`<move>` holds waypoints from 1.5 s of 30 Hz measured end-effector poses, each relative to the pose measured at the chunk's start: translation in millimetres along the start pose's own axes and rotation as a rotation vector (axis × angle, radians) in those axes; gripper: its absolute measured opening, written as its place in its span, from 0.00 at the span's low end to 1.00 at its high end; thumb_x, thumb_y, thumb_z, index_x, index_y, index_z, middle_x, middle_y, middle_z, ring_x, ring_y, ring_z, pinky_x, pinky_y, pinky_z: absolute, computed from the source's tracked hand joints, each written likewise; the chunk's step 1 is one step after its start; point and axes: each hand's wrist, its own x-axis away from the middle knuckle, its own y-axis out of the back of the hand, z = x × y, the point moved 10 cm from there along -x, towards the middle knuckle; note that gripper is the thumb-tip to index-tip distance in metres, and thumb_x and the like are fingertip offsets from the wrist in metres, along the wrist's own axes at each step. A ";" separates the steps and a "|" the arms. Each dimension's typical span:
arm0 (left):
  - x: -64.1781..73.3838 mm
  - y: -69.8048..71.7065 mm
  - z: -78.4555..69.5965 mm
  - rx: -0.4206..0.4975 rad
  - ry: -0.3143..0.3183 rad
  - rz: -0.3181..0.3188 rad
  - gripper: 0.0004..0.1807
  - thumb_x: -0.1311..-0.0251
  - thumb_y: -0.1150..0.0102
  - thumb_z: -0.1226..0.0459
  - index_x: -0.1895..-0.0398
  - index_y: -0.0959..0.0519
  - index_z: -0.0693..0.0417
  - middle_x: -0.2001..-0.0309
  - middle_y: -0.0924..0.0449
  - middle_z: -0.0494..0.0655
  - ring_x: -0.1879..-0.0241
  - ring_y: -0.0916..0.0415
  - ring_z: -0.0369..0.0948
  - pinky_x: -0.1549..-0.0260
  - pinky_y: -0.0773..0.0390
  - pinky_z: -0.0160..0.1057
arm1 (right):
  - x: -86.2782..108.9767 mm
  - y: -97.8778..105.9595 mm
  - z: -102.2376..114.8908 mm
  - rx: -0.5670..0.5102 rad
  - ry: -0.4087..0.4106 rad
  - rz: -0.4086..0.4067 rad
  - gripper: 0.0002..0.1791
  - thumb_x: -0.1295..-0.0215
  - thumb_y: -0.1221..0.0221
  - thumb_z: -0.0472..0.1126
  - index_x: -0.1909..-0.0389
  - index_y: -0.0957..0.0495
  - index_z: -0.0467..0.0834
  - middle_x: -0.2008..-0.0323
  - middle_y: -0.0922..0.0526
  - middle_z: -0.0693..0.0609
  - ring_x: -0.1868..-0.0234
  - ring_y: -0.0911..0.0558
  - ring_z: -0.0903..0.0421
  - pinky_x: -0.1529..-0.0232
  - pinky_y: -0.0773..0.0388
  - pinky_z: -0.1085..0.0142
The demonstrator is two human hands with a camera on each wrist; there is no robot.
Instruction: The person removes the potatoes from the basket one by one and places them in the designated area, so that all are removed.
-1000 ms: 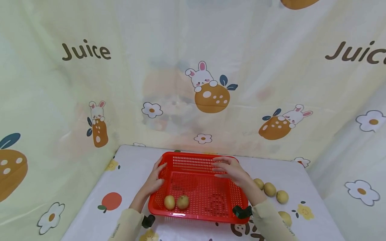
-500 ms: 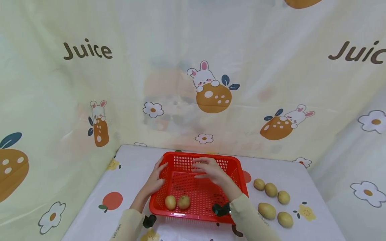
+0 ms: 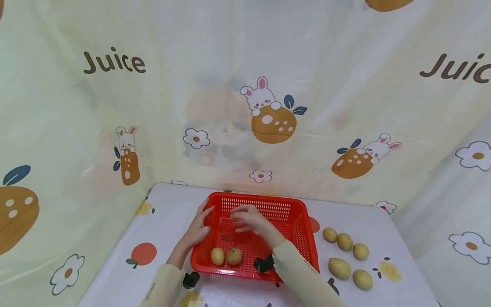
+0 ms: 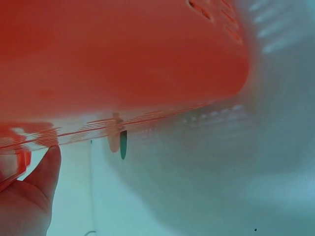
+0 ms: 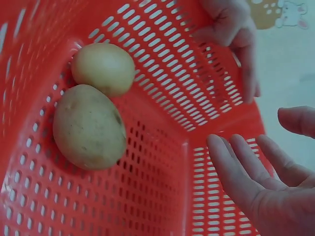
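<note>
A red plastic basket [image 3: 303, 230] with slotted sides stands on the table. My left hand [image 3: 197, 228] grips its left rim; in the left wrist view, the thumb [image 4: 48, 167] lies against the basket's edge. Two potatoes [image 3: 217, 256] sit side by side in the front left corner of the basket, a smooth one [image 5: 103, 68] and a browner one [image 5: 88, 127] in the right wrist view. Above the basket's middle hovers my right hand [image 3: 249, 219], its fingers spread, bent slightly and holding nothing.
Several more potatoes [image 3: 345, 241] lie on the tablecloth to the right of the basket, in two loose rows. A printed curtain [image 3: 318, 106] hangs behind the table and along its sides. White cloth with fruit and flower prints covers the table [image 3: 168, 213].
My right hand has moved left, from the basket's right side to over its middle, uncovering potatoes on the table. My left hand stays on the rim, and the two potatoes inside have not moved.
</note>
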 end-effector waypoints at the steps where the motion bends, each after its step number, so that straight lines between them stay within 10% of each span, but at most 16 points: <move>1: -0.3 0.3 -0.1 0.006 -0.001 0.001 0.39 0.51 0.52 0.81 0.29 0.40 0.70 0.21 0.62 0.53 0.25 0.57 0.59 0.40 0.33 0.63 | -2.9 -1.5 -2.6 0.008 -0.013 -0.002 0.21 0.31 0.44 0.38 0.42 0.26 0.29 0.47 0.20 0.33 0.48 0.18 0.37 0.55 0.18 0.51; 45: -1.1 2.8 -2.5 -0.048 -0.025 -0.011 0.39 0.54 0.52 0.80 0.30 0.38 0.71 0.21 0.60 0.53 0.25 0.58 0.57 0.36 0.40 0.64 | -21.5 -69.6 -48.1 0.289 -0.246 0.289 0.10 0.39 0.37 0.34 0.57 0.15 0.37 0.63 0.14 0.44 0.62 0.13 0.45 0.54 0.19 0.50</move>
